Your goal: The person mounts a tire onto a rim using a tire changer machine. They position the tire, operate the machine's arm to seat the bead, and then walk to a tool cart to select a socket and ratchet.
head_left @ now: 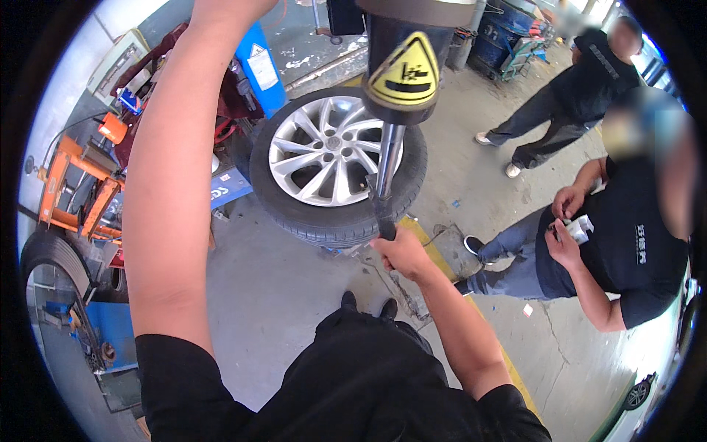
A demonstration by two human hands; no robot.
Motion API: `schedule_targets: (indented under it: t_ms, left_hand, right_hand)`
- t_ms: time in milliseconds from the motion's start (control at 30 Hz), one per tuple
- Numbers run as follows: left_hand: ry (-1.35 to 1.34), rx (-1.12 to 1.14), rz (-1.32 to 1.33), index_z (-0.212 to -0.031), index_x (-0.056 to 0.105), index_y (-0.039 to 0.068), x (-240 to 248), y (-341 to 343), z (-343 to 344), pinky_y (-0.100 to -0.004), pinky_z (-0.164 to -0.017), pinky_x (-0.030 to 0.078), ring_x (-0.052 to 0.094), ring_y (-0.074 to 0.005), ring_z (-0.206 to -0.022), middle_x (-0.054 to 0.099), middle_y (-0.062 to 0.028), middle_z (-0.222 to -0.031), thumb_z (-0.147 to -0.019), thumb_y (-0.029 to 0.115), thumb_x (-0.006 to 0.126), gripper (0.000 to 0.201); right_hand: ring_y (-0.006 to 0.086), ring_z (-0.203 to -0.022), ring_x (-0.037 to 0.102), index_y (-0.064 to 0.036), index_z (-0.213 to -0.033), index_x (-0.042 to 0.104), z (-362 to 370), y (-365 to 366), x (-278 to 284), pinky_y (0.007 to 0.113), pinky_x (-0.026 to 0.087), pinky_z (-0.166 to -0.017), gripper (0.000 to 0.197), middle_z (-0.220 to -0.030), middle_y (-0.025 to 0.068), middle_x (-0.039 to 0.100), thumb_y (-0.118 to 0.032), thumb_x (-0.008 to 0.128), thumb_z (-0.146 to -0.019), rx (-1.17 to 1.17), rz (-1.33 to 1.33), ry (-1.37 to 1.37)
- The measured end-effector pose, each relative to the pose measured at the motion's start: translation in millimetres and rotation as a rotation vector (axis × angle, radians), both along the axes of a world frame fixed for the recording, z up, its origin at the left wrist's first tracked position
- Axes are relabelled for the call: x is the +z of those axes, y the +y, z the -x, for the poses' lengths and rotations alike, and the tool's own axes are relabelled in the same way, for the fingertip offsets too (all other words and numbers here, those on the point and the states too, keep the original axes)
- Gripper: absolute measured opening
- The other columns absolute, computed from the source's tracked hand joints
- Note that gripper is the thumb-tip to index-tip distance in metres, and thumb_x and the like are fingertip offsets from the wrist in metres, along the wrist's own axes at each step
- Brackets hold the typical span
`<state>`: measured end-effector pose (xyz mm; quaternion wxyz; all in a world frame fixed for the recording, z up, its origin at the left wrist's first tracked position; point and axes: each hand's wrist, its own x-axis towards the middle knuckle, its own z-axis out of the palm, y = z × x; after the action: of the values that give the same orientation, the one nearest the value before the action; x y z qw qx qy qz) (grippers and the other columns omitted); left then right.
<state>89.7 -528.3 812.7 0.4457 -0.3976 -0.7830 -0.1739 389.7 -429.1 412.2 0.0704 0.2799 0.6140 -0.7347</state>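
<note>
My right hand [403, 254] is closed around the near end of a dark tyre lever [384, 214]. The lever's far end meets the foot of a shiny metal post [387, 158] at the rim's edge, where its tip is hidden. Beneath the post lies a car wheel, a black tyre [335, 228] on a silver multi-spoke alloy rim [324, 180]. The post comes down from a thick black column [401, 55] with a yellow warning triangle. My left arm is raised past the wheel's left side; only part of my left hand [232, 6] shows at the top edge, its fingers out of view.
At right a person [626, 236] in black holds a small white object; another person [567, 92] stands behind. A blue cabinet part [259, 70] is beyond the wheel. An orange metal frame [77, 177] and loose tyres [55, 258] stand left. A yellow floor line [420, 230] runs alongside.
</note>
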Motion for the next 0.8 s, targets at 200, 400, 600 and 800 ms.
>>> schedule_targets:
  t_ms: [200,400,600,800]
  left_hand:
    - [-0.26,-0.386,-0.22,-0.145,0.072,-0.002,-15.4,-45.0,65.1,-0.0444,-0.113,0.058,0.071,-0.0338,-0.136,0.077,-0.025,-0.143,-0.11,0.021,0.071,0.042]
    - [-0.006,-0.31,-0.127,-0.144,0.072,-0.003,-21.3,-58.3,83.6,-0.0454,-0.114,0.058,0.071,-0.0379,-0.135,0.075,-0.0263,-0.145,-0.109,0.019,0.069,0.041]
    - [0.089,-0.096,-0.009,-0.127,0.076,-0.002,-13.4,-28.9,14.9,-0.0539,-0.105,0.057,0.07,-0.0525,-0.123,0.075,-0.0324,-0.125,-0.109,0.019,0.063,0.03]
    - [-0.022,-0.106,-0.109,-0.121,0.075,-0.002,-11.7,-16.4,0.0,-0.0573,-0.102,0.056,0.068,-0.0544,-0.119,0.074,-0.033,-0.119,-0.11,0.015,0.058,0.027]
  right_hand:
    - [0.0167,-0.058,0.064,-0.0023,-0.1,0.064,37.6,-29.2,3.3,0.038,0.05,-0.055,0.023,-0.072,0.0049,0.066,-0.018,0.08,-0.101,0.169,-0.123,0.035]
    - [0.0149,-0.058,0.062,-0.003,-0.102,0.066,30.8,-45.6,1.0,0.036,0.05,-0.056,0.025,-0.072,0.003,0.064,-0.022,0.082,-0.101,0.07,-0.044,0.039]
    - [0.0131,-0.057,0.06,-0.0036,-0.103,0.065,12.5,-30.7,4.1,0.035,0.05,-0.056,0.024,-0.073,0.0029,0.064,-0.021,0.081,-0.101,0.011,-0.017,-0.025]
    - [0.0125,-0.057,0.06,-0.0033,-0.109,0.064,4.1,-22.6,-17.0,0.034,0.049,-0.053,0.021,-0.075,0.0021,0.062,-0.014,0.081,-0.102,-0.006,-0.016,-0.002]
